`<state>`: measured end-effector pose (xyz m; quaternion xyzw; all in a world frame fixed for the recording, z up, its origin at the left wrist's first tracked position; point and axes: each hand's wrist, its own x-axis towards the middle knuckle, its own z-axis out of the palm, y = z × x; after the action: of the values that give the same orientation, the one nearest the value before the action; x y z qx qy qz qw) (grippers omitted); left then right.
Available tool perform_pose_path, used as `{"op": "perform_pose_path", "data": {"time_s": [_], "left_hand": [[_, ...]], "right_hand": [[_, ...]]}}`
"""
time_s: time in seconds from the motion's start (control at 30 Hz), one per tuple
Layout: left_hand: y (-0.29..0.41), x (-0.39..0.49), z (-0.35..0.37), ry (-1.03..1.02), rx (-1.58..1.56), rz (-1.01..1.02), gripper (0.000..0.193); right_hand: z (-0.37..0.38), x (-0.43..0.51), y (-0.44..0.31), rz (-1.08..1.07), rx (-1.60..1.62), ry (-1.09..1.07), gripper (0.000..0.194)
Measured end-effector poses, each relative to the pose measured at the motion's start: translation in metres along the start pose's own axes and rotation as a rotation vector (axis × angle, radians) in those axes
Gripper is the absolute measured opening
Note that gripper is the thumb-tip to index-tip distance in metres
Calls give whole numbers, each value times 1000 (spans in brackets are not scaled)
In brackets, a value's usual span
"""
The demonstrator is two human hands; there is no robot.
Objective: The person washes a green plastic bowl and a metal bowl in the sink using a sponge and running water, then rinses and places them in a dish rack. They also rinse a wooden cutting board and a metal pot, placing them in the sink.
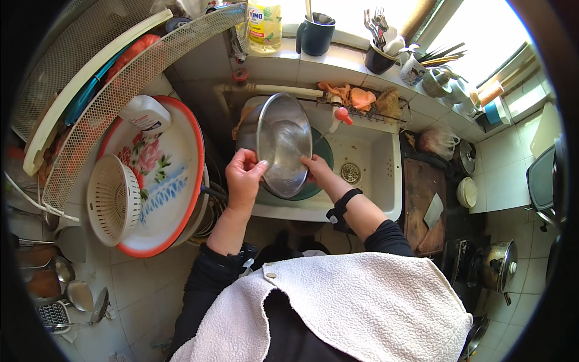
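Observation:
A stainless steel bowl point(284, 140) is tilted up on its side above the white sink point(375, 149). My left hand point(244, 174) grips its near left rim, thumb on the edge. On the right, my right hand point(319, 169) holds the opposite rim. The bowl's inside looks wet and shiny. Below and partly behind it, a green basin point(322, 151) sits in the sink, mostly hidden. A faucet with a red handle point(344, 116) stands right of the bowl; a thin stream seems to run from its spout. The metal drain point(350, 173) shows in the sink floor.
Left stands a red-rimmed enamel tray point(181, 199) with a white plastic colander point(113, 199) before it. A wire rack point(402, 113) holds orange cloths point(362, 98) behind the sink. At right lies a cutting board point(418, 190) with a cleaver point(434, 210). Cutlery cups point(380, 59) line the ledge.

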<state>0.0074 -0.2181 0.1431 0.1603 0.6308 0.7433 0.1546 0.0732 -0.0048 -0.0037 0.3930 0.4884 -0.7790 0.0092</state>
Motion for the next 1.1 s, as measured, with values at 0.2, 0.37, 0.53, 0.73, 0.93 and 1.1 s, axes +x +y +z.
{"op": "perform_pose_path", "data": {"time_s": [0.2, 0.37, 0.53, 0.73, 0.93, 1.1], "left_hand": [[-43, 2, -24, 191, -329, -136, 12], [-84, -6, -27, 294, -504, -244, 14], [-115, -2, -19, 246, -458, -426, 15], [-137, 12, 15, 27, -328, -661, 23], [-176, 39, 47, -61, -305, -810, 28], [-228, 48, 62, -252, -518, -730, 26]], "right_hand": [[-13, -18, -34, -426, -57, 158, 25], [-16, -47, -55, -748, -162, 283, 18], [-11, -79, -83, -937, -309, 321, 16], [12, -115, -111, -1067, -602, 349, 19], [34, -140, -114, -1344, -958, 270, 19], [24, -153, -104, -1347, -1161, 158, 21]]}}
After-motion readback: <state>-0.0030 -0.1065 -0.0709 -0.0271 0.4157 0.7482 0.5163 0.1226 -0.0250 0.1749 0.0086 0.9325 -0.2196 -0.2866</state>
